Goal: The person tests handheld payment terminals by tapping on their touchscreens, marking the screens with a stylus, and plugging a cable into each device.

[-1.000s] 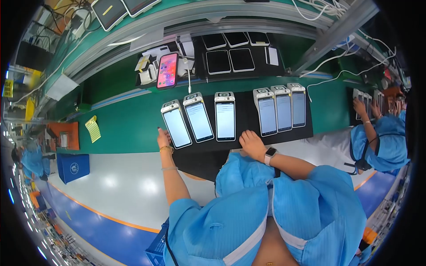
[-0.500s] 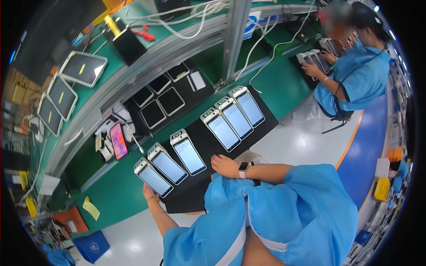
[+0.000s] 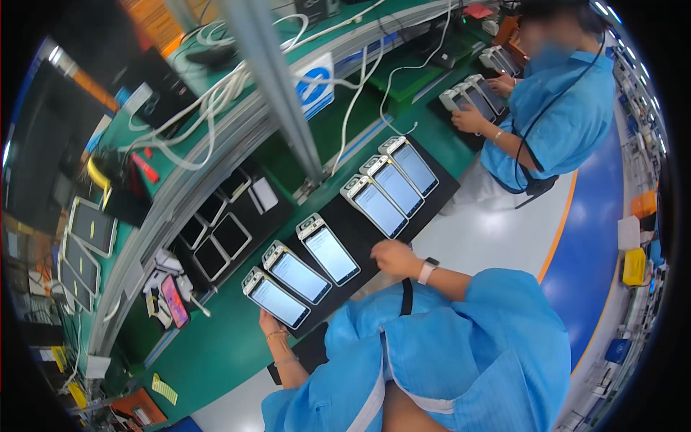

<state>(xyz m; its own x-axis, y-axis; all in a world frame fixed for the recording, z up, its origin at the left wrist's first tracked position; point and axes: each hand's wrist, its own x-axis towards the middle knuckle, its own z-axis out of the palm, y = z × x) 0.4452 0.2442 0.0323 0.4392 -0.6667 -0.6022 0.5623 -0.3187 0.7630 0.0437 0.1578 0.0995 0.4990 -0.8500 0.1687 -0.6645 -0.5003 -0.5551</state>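
Several white handheld terminals with lit screens lie in a slanting row on a black mat (image 3: 360, 279). My left hand (image 3: 272, 324) is at the lower edge of the leftmost terminal (image 3: 279, 301), its fingers partly hidden by it; whether it grips cannot be told. Beside that one lie a second terminal (image 3: 299, 276) and a third (image 3: 330, 253). My right hand (image 3: 392, 258), with a watch at the wrist, is over the mat's near edge, fingers curled, below the group of three terminals (image 3: 379, 207) on the right. What its fingers hold, if anything, is hidden.
Behind the mat, a dark tray (image 3: 248, 248) holds dark-screened devices. A pink-screened phone (image 3: 175, 301) lies to the left. A metal post (image 3: 277, 93) and white cables cross above. At the upper right a co-worker (image 3: 554, 115) handles similar terminals.
The view has turned toward the right, bringing the co-worker fully in. My right hand has lifted a little from the mat and curled. My left hand remains by the leftmost terminal.
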